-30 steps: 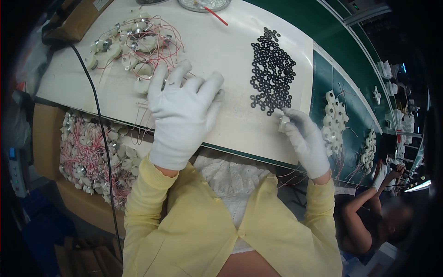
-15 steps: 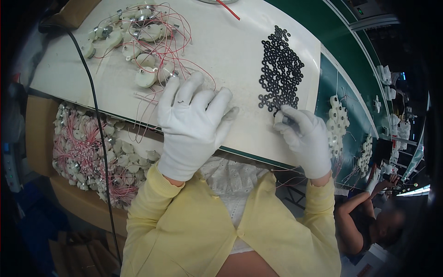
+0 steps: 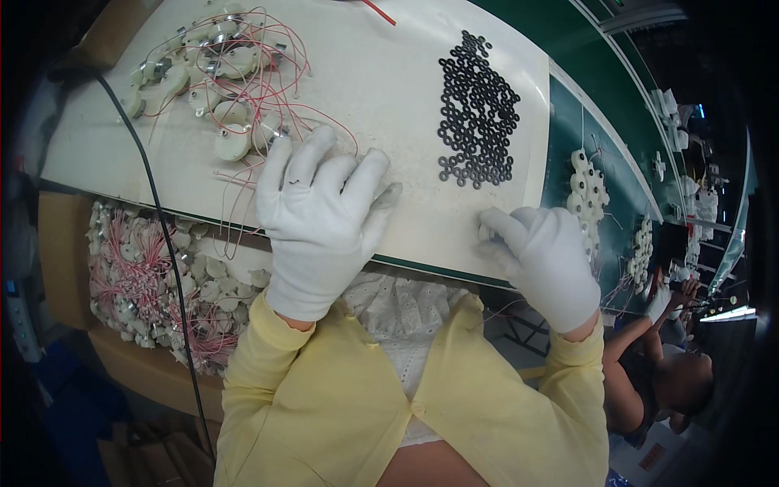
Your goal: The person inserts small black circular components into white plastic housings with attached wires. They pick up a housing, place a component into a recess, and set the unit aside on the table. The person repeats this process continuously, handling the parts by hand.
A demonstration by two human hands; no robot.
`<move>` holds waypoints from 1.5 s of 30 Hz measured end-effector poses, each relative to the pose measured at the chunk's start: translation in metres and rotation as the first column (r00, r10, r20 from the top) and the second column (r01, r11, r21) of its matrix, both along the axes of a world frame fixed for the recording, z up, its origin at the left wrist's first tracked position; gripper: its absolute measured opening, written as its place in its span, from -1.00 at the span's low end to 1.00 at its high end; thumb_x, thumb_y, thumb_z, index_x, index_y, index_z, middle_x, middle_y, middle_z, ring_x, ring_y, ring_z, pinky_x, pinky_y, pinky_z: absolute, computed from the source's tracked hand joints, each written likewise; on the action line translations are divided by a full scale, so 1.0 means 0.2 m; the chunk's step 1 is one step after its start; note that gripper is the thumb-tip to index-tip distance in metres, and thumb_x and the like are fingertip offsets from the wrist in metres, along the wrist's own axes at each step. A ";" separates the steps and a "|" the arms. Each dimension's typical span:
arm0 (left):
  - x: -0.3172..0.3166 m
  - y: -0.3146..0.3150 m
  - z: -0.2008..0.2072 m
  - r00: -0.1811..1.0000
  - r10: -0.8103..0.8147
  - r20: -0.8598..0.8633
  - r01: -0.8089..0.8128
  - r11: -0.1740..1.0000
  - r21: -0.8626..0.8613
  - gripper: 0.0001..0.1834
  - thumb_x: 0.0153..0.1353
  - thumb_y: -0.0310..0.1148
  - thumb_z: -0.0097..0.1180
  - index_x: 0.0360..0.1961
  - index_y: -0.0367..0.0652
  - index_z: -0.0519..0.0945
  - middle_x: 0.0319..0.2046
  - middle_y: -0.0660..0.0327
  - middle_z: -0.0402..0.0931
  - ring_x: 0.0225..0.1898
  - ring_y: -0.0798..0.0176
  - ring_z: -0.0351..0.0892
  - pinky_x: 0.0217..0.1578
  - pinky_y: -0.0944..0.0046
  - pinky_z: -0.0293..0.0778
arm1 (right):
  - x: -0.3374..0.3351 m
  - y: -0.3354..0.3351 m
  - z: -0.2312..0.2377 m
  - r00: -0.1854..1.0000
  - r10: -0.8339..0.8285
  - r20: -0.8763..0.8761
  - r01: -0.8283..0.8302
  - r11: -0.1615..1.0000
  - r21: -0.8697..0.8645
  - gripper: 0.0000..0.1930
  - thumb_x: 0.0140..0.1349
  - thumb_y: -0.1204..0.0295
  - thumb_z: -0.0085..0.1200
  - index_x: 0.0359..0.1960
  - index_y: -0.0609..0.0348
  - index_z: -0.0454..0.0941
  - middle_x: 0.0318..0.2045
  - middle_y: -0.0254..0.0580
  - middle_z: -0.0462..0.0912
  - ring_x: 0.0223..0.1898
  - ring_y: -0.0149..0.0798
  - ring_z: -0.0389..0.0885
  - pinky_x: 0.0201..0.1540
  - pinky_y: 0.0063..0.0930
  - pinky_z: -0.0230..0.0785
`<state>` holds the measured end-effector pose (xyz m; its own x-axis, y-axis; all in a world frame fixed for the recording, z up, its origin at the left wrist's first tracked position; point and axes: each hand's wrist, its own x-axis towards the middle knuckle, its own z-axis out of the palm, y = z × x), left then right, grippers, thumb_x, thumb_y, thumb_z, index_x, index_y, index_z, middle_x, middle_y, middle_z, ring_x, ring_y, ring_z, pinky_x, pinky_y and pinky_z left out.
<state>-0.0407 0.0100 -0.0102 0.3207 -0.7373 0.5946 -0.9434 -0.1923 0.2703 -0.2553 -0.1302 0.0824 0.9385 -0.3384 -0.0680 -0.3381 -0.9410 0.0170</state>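
Observation:
My left hand (image 3: 318, 215), in a white glove, rests on the white tabletop (image 3: 406, 89) with its fingers spread, holding nothing. Just beyond its fingertips lies a loose pile of small round cream motors (image 3: 233, 143) with red and white wires. Closer to the table's front edge, my gloved right hand (image 3: 545, 258) is closed with thumb and fingers pinched. A pale piece of a cream round part (image 3: 486, 232) shows at the fingertips; most of it is hidden. Beyond this hand, small black rings (image 3: 477, 114) lie in a flat cluster.
A cardboard box (image 3: 66, 252) full of wired motors stands below the table at the left, with a black cable (image 3: 166, 219) crossing it. Rows of cream motors (image 3: 586, 191) sit on the green surface at the right. Another person (image 3: 641, 373) is at the far right.
My right hand has drawn back from the black rings toward the front edge, still pinched. My left hand stays spread by the motor pile. The whole view has shifted slightly.

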 end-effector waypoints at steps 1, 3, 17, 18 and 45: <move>0.00 0.00 -0.01 1.000 -0.004 0.007 0.004 1.000 -0.007 -0.64 0.11 -0.24 0.47 -0.04 0.06 0.75 -0.23 0.27 0.60 0.12 0.01 0.58 0.33 -0.17 0.31 | 0.00 0.00 0.00 1.000 -0.007 -0.015 0.007 1.000 0.007 -0.75 0.27 0.18 0.31 -0.15 -0.02 0.60 -0.52 -0.31 0.55 -0.47 -0.12 0.57 -0.30 -0.21 0.29; 0.01 0.00 0.01 1.000 -0.008 0.004 0.008 1.000 -0.002 -0.64 0.11 -0.24 0.47 -0.03 0.06 0.74 -0.23 0.27 0.61 0.12 0.00 0.58 0.33 -0.18 0.31 | 0.00 0.01 0.00 0.999 -0.019 -0.040 0.020 1.000 0.018 -0.74 0.28 0.19 0.30 -0.13 0.02 0.60 -0.51 -0.28 0.57 -0.48 -0.10 0.58 -0.31 -0.21 0.30; 0.01 0.00 0.00 0.999 -0.045 0.029 0.046 0.999 -0.015 -0.61 0.16 -0.27 0.45 0.05 0.05 0.73 -0.16 0.23 0.63 0.14 -0.04 0.59 0.34 -0.23 0.33 | -0.14 0.02 -0.30 0.776 -0.565 0.281 0.558 0.822 0.113 -0.82 0.37 0.33 0.21 -0.07 0.08 0.69 -0.44 -0.09 0.70 -0.44 0.04 0.70 -0.36 -0.11 0.51; 0.01 0.00 0.00 0.998 -0.048 0.034 0.048 0.999 -0.014 -0.61 0.16 -0.28 0.45 0.05 0.05 0.73 -0.16 0.23 0.63 0.15 -0.04 0.59 0.34 -0.22 0.33 | -0.15 0.02 -0.26 0.819 -0.495 0.290 0.512 0.859 0.018 -0.79 0.36 0.36 0.20 -0.03 0.09 0.67 -0.42 -0.09 0.71 -0.44 0.04 0.70 -0.35 -0.11 0.52; 0.02 -0.01 0.02 0.988 -0.092 0.120 0.085 0.994 0.065 -0.64 0.20 -0.34 0.33 0.05 -0.03 0.70 -0.21 0.17 0.65 0.09 -0.14 0.59 0.25 -0.24 0.37 | -0.99 -0.19 0.09 0.378 -0.881 0.286 0.654 0.473 0.591 -0.44 0.07 0.61 0.45 0.17 0.30 0.61 -0.08 -0.27 0.65 -0.11 -0.45 0.67 -0.01 -0.57 0.52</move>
